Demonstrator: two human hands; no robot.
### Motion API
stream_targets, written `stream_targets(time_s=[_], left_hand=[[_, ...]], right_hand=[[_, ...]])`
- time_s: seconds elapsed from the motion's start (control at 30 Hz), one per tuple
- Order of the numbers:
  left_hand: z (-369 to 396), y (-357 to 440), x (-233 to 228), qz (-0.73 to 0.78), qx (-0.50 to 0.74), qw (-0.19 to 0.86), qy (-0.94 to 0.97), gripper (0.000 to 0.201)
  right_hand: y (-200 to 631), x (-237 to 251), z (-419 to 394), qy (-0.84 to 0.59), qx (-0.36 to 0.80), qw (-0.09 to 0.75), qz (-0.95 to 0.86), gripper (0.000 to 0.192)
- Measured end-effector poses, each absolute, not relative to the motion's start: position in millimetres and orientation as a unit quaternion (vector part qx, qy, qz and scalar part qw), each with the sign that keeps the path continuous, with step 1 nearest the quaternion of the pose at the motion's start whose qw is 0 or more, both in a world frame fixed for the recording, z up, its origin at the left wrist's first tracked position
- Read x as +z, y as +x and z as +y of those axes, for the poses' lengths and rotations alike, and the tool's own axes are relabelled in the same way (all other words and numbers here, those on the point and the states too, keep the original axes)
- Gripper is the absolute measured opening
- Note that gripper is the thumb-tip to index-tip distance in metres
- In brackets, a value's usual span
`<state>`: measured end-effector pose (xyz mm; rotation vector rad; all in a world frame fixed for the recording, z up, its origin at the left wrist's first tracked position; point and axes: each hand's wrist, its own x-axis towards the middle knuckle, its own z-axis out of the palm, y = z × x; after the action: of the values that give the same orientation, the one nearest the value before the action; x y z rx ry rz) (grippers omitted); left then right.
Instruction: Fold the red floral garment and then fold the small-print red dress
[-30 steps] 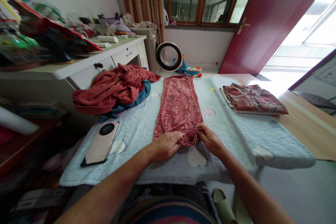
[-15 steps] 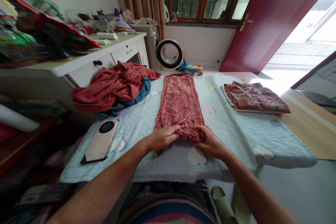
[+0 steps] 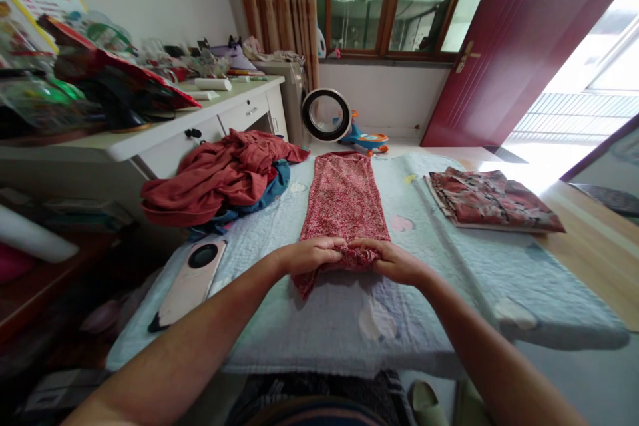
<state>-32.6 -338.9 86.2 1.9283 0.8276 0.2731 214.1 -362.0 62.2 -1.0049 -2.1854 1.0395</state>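
Note:
A red garment [image 3: 347, 196] with a fine pale speckle lies in a long folded strip, its far end pointing away from me. My left hand [image 3: 315, 255] pinches the bunched near edge from the left. From the right, my right hand [image 3: 392, 258] grips the same edge, its fingers close to the left ones. Between the hands the cloth is gathered and lifted a little. One loose corner hangs down below my left hand. Part of the fingers is hidden in the fabric.
A pale blue quilt [image 3: 319, 326] covers the table. On it lie a heap of red and blue clothes [image 3: 214, 180], a phone [image 3: 187, 286] at left and folded patterned clothing [image 3: 494, 200] at right. A cluttered white desk [image 3: 210, 120] stands left; an open washing-machine door [image 3: 327, 114] is behind.
My right hand has moved left, closer to my left hand, bunching the near edge of the garment. A corner now hangs lower at left. The view has tilted up slightly.

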Motion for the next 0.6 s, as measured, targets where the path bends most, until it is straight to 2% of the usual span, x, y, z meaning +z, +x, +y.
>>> stream_targets(time_s=[0.17,0.27,0.43,0.5,0.6], left_hand=[[-306.9,-30.1,94.7,0.38,0.11,0.586,0.707,0.046],[-283.4,-25.6,99.5,0.372,0.11,0.675,0.628,0.046],[-231.7,-18.5,97.8,0.357,0.088,0.791,0.488,0.03],[-208.0,-17.3,94.7,0.371,0.08,0.805,0.455,0.021],[-175.3,-15.7,90.5,0.359,0.08,0.809,0.459,0.018]], right_hand=[[219.2,66.7,-340.3,-0.414,0.437,0.221,-0.767,0.014],[222.4,69.8,-323.6,-0.422,0.491,0.216,-0.731,0.005],[224.3,76.1,-288.3,-0.457,0.514,0.268,-0.675,0.01],[224.8,77.0,-272.4,-0.466,0.53,0.293,-0.645,0.014],[225.0,76.2,-249.1,-0.472,0.555,0.327,-0.602,0.02]])
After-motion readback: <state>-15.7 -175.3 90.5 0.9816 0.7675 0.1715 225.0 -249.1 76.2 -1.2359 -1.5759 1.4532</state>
